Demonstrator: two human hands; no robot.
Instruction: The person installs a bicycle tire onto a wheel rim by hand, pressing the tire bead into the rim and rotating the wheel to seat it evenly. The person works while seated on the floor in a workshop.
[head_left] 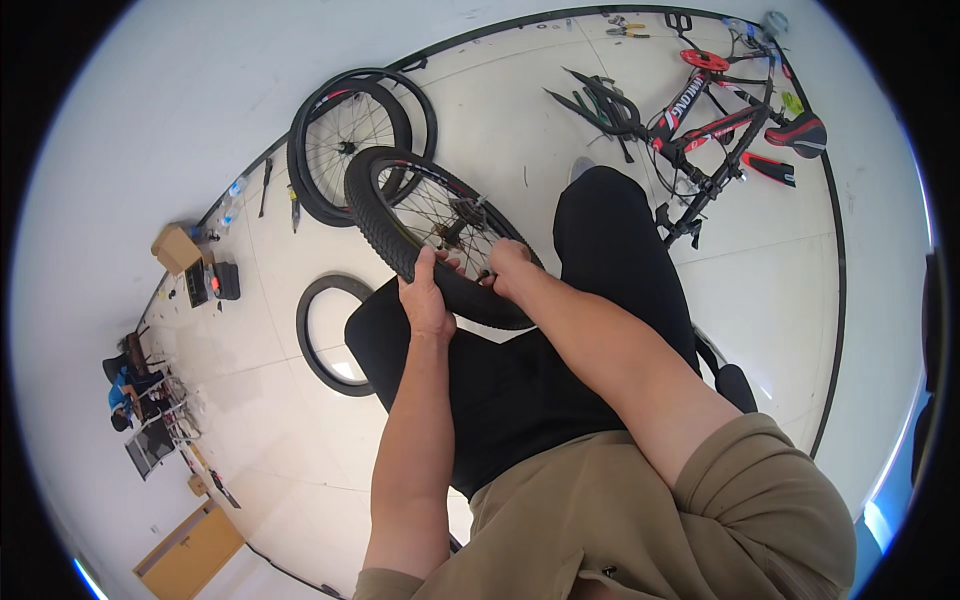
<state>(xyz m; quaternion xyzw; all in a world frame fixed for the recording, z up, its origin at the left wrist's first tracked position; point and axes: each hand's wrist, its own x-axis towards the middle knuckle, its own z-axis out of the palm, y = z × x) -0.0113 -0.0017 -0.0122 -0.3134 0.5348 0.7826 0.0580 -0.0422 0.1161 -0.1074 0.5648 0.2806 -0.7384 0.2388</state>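
Note:
A spoked bicycle wheel with a black knobby tyre [385,225] rests across my black-trousered thighs. My left hand [428,295] grips the near part of the tyre, thumb over the tread. My right hand [508,265] holds the same tyre just to the right, fingers curled over the rim edge near the spokes. The hub [462,222] shows between the spokes above my hands.
Two more wheels [345,135] lean against the wall behind. A loose black tyre [312,345] lies on the floor at my left. A red and black bicycle frame [715,130] lies upside down at the right, tools beside it. A cardboard box [178,248] stands by the wall.

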